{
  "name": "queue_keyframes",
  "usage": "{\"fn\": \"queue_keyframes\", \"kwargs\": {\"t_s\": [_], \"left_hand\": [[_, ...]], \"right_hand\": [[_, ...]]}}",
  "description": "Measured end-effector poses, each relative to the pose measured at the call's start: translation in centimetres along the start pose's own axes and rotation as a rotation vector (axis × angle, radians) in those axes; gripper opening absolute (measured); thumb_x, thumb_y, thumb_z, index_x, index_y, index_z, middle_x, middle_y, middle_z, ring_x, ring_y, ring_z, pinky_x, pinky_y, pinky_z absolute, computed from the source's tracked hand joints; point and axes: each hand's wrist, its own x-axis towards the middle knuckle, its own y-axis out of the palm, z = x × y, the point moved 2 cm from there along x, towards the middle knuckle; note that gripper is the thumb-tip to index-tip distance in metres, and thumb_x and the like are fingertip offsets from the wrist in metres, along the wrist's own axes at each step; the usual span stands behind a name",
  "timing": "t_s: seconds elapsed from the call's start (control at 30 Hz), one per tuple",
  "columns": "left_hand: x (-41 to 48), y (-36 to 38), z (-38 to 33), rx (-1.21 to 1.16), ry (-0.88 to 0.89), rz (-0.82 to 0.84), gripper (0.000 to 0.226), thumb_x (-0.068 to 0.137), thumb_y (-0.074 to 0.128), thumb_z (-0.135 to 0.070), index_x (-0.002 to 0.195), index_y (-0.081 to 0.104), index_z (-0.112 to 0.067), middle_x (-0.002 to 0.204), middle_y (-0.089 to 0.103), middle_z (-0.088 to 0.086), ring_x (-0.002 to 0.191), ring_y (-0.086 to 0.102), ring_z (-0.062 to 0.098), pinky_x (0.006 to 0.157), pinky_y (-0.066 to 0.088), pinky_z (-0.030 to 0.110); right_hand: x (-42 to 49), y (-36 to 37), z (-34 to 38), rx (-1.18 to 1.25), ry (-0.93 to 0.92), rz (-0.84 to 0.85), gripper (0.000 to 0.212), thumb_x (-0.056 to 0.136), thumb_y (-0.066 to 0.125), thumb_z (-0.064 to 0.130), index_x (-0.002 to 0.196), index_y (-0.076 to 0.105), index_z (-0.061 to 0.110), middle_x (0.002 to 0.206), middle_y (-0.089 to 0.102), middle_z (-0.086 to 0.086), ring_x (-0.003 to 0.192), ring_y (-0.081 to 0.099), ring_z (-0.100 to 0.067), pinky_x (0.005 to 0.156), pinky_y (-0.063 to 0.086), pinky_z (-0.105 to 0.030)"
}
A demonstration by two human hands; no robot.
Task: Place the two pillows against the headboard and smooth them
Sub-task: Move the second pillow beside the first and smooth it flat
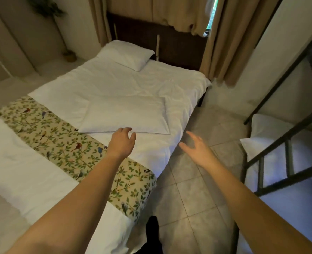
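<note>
Both pillows, near pillow [125, 117] and far pillow [126, 55], are seen as plain white, same as the duvet [133, 83]. Bed runner [63, 142]: cream, patterned with green leaves and red and blue birds. Headboard [179, 50]: dark brown, possibly woven. Curtains [230, 33]: tan. Floor tiles [197, 195]: grey-beige.

The white-sheeted bed [104, 83] carries 2 pillows, one [127, 55] by the headboard [177, 50], one [125, 116] mid-bed, and a bird-print runner [60, 142].
</note>
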Motion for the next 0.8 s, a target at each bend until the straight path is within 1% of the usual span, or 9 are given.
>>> {"fn": "queue_keyframes", "kwargs": {"t_s": [0.07, 0.13, 0.2, 0.27, 0.33, 0.47, 0.6, 0.7, 0.8], "left_hand": [[2.9, 0.4, -0.2, -0.015, -0.02, -0.012, 0.051, 0.107, 0.044, -0.044, 0.148, 0.054, -0.015, 0.15, 0.052, 0.013, 0.133, 0.053, 0.035, 0.109, 0.046, 0.049], [6.1, 0.8, -0.2, -0.023, -0.037, -0.011, 0.051, 0.107, 0.044, -0.044, 0.147, 0.054, -0.015, 0.148, 0.053, 0.013, 0.13, 0.054, 0.035, 0.108, 0.047, 0.05], [9.4, 1.1, -0.2, -0.018, -0.056, -0.013, 0.051, 0.107, 0.044, -0.045, 0.147, 0.054, -0.016, 0.147, 0.054, 0.013, 0.13, 0.054, 0.035, 0.107, 0.047, 0.05], [12.4, 0.9, -0.4, -0.013, -0.076, -0.017, 0.05, 0.107, 0.044, -0.043, 0.147, 0.054, -0.015, 0.147, 0.054, 0.014, 0.131, 0.053, 0.036, 0.108, 0.046, 0.049], [15.6, 0.7, -0.6, 0.007, -0.097, -0.027, 0.05, 0.108, 0.044, -0.042, 0.147, 0.054, -0.014, 0.147, 0.054, 0.016, 0.131, 0.054, 0.038, 0.108, 0.046, 0.049], [20.9, 0.7, -0.4, 0.018, -0.154, -0.053, 0.05, 0.107, 0.046, -0.041, 0.147, 0.055, -0.013, 0.147, 0.054, 0.017, 0.131, 0.054, 0.04, 0.109, 0.044, 0.048], [25.5, 1.7, 0.5, 0.009, -0.253, -0.07, 0.05, 0.107, 0.046, -0.042, 0.147, 0.054, -0.013, 0.147, 0.053, 0.017, 0.131, 0.053, 0.041, 0.109, 0.044, 0.049], [28.4, 2.8, 1.0, -0.008, -0.332, -0.099, 0.051, 0.106, 0.047, -0.042, 0.147, 0.055, -0.012, 0.147, 0.054, 0.017, 0.131, 0.054, 0.04, 0.109, 0.044, 0.047], [30.5, 3.7, 1.2, -0.021, -0.414, -0.128, 0.05, 0.107, 0.047, -0.041, 0.147, 0.055, -0.011, 0.145, 0.054, 0.019, 0.13, 0.054, 0.04, 0.109, 0.043, 0.046]], "right_hand": [[3.4, -0.3, -0.2, 0.012, -0.014, 0.025, 0.077, 0.095, 0.06, 0.058, 0.16, 0.032, 0.027, 0.165, 0.032, -0.001, 0.149, 0.036, -0.023, 0.111, 0.034, -0.035], [7.0, -0.7, -0.1, 0.016, -0.015, 0.05, 0.076, 0.096, 0.06, 0.057, 0.16, 0.031, 0.028, 0.166, 0.031, -0.001, 0.149, 0.035, -0.023, 0.113, 0.033, -0.035], [10.7, -1.1, 0.1, 0.01, -0.004, 0.08, 0.076, 0.095, 0.06, 0.058, 0.16, 0.032, 0.03, 0.166, 0.031, -0.002, 0.149, 0.035, -0.024, 0.116, 0.035, -0.039], [14.4, -1.4, 0.3, 0.007, -0.001, 0.097, 0.076, 0.095, 0.061, 0.057, 0.159, 0.033, 0.029, 0.165, 0.031, -0.003, 0.149, 0.036, -0.026, 0.117, 0.035, -0.043], [18.1, -1.7, 0.6, 0.008, -0.01, 0.085, 0.075, 0.095, 0.064, 0.053, 0.159, 0.036, 0.025, 0.164, 0.034, -0.005, 0.148, 0.037, -0.026, 0.118, 0.035, -0.042], [25.2, -1.6, 0.4, 0.017, -0.006, 0.104, 0.078, 0.094, 0.066, 0.052, 0.158, 0.037, 0.02, 0.163, 0.036, -0.007, 0.148, 0.037, -0.027, 0.12, 0.032, -0.042], [32.1, -0.7, -0.7, 0.005, -0.008, 0.161, 0.079, 0.094, 0.064, 0.054, 0.159, 0.036, 0.019, 0.163, 0.038, -0.007, 0.148, 0.038, -0.027, 0.121, 0.03, -0.04], [37.3, 0.1, -1.8, -0.007, -0.023, 0.239, 0.08, 0.094, 0.062, 0.057, 0.16, 0.033, 0.023, 0.163, 0.038, -0.005, 0.148, 0.037, -0.026, 0.12, 0.03, -0.036], [42.0, 0.7, -2.6, 0.008, -0.006, 0.312, 0.081, 0.093, 0.062, 0.059, 0.159, 0.034, 0.022, 0.162, 0.038, -0.007, 0.147, 0.039, -0.027, 0.119, 0.031, -0.037]]}}
